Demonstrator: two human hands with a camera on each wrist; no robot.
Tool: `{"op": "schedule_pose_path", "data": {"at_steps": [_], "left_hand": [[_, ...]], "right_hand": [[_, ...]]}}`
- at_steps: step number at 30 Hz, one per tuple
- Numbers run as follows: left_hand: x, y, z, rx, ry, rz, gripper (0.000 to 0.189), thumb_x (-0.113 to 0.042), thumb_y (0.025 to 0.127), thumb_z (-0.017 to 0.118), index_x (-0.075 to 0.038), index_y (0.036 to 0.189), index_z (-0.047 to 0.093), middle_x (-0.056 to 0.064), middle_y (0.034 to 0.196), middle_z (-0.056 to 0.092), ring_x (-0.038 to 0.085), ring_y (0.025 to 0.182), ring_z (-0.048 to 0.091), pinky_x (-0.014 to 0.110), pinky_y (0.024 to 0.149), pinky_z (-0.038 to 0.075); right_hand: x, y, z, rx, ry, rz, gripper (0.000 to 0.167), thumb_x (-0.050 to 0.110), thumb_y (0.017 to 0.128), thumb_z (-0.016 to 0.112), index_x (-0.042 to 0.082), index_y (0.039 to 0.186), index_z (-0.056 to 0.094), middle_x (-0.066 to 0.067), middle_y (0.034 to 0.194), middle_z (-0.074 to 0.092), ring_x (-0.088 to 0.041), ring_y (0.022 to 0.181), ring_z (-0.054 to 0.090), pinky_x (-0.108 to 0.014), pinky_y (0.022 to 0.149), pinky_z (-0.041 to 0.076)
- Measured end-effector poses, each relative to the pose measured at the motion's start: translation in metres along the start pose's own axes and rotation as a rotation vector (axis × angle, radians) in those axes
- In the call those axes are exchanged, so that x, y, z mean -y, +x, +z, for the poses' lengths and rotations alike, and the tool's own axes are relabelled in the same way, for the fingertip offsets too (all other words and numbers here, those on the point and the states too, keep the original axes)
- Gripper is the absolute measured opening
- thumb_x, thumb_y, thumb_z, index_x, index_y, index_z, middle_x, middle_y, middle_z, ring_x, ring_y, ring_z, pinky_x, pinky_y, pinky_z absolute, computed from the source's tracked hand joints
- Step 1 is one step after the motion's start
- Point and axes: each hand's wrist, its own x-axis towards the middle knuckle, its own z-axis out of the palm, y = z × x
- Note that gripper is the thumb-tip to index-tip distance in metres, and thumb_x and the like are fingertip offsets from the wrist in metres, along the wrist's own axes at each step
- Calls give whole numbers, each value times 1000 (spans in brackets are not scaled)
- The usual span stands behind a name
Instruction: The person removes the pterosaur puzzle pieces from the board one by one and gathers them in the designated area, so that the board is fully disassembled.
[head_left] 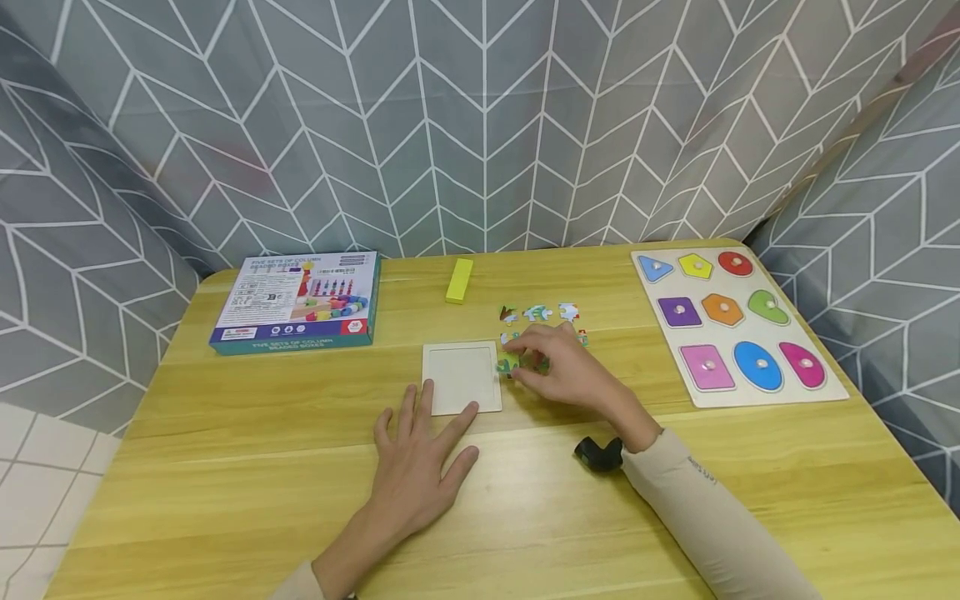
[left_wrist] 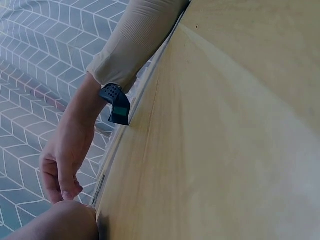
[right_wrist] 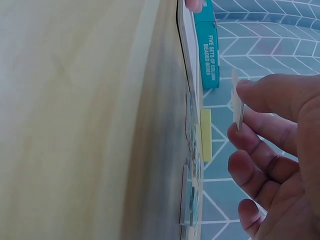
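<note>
My right hand (head_left: 566,367) pinches a small jigsaw piece (right_wrist: 237,107) between thumb and fingers. In the right wrist view the piece is edge-on, lifted off the table. The head view shows it by the right rim of a square, pale puzzle tray (head_left: 463,375); the tray has a shallow recess with no pieces in it. My left hand (head_left: 420,467) lies with fingers spread, its fingertips at the tray's near edge. More colourful jigsaw pieces (head_left: 537,312) lie to the right of the tray, some hidden under my right hand.
A yellow block (head_left: 459,281) lies behind the tray. The beaded-column toy box (head_left: 300,300) is at the back left, a knobbed shape board (head_left: 720,310) at the right. A black wrist device (head_left: 598,455) sits beside my right cuff. Grey patterned curtains (head_left: 480,125) border the table.
</note>
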Motion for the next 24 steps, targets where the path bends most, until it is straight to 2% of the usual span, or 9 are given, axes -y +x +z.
{"op": "schedule_pose_path", "data": {"at_steps": [10,18,24], "left_hand": [[0,0,0,-3,1,0,51,-52,101,52,-42,151,47,24,166,25,47,155,16,71,113,9],[-1,0,1,-4,-11,-8,50,-52,101,52,-42,150,48,23,167,24,46,156,15,71,113,9],[-2,0,1,-10,-9,-12,50,-52,101,51,-42,150,48,23,167,25,46,155,17,70,114,10]], "right_hand": [[0,-1,-11,-39,4,-7,32,13,88,79,6,119,73,-4,111,75,-20,81,64,-38,85,29],[-9,-8,-28,-83,12,-14,32,11,86,80,7,118,74,-4,108,75,-15,78,56,-38,85,26],[-20,-19,-39,-84,15,27,31,9,86,79,7,117,74,-4,110,75,-14,80,55,-38,85,25]]}}
